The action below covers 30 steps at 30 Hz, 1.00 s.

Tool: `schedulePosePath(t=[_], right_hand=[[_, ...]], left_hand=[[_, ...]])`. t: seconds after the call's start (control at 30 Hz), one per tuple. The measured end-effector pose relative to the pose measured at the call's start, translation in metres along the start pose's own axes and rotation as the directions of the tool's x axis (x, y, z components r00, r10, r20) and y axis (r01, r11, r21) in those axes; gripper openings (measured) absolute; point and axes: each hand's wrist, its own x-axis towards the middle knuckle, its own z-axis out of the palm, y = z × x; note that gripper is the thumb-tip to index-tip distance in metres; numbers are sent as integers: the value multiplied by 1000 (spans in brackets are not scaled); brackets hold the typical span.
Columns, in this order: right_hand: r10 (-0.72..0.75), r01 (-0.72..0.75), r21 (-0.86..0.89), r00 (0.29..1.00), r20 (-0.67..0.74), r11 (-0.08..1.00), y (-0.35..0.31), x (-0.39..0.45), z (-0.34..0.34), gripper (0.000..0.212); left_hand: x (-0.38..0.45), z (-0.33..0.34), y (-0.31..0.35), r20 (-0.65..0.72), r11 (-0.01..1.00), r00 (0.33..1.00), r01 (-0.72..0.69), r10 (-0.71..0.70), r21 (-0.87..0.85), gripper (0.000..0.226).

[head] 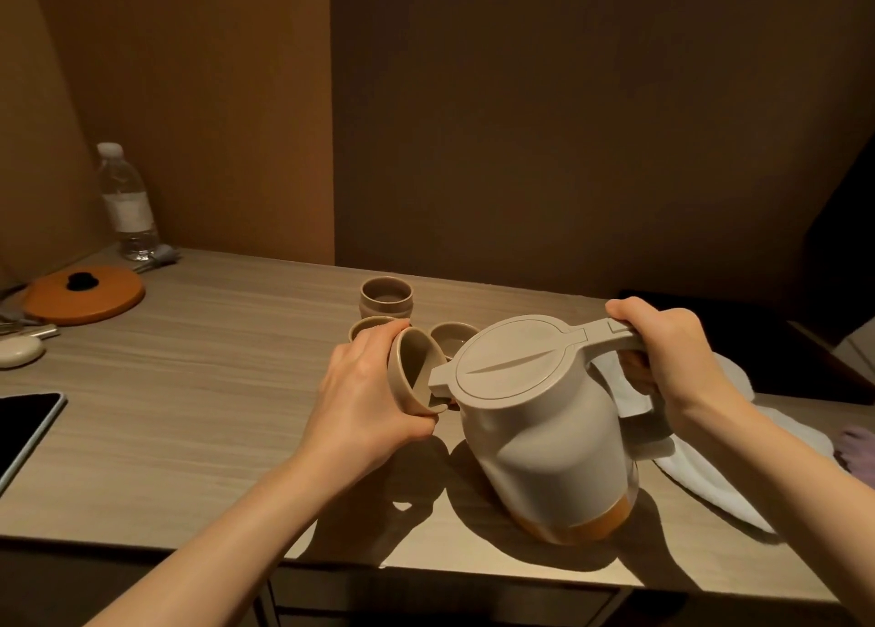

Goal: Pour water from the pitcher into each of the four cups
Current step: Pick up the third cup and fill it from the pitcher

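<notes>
The left hand (367, 392) curls its fingers and thumb round a beige cup (414, 371), holding it tilted with its mouth turned toward the spout of the pitcher (544, 430), while the right hand (667, 342) clamps the pitcher's handle with the thumb lying along the top. Beyond the left hand stand three more cups: one (364, 327) mostly hidden behind its fingers, one (454, 337) partly behind the pitcher's lid, one (386, 297) farthest off; whether water is flowing cannot be made out. Both bare forearms reach forward over the table (189, 389), and the pitcher leans toward the left hand with its orange base just above the tabletop.
</notes>
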Motion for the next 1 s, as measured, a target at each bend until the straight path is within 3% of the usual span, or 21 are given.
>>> schedulePosePath(t=[1.0], right_hand=[[-38,52,-140,995,96,989,-21,6,27,61]], left_hand=[[-19,0,-16,-58,992,996,54,-61,-110,89]])
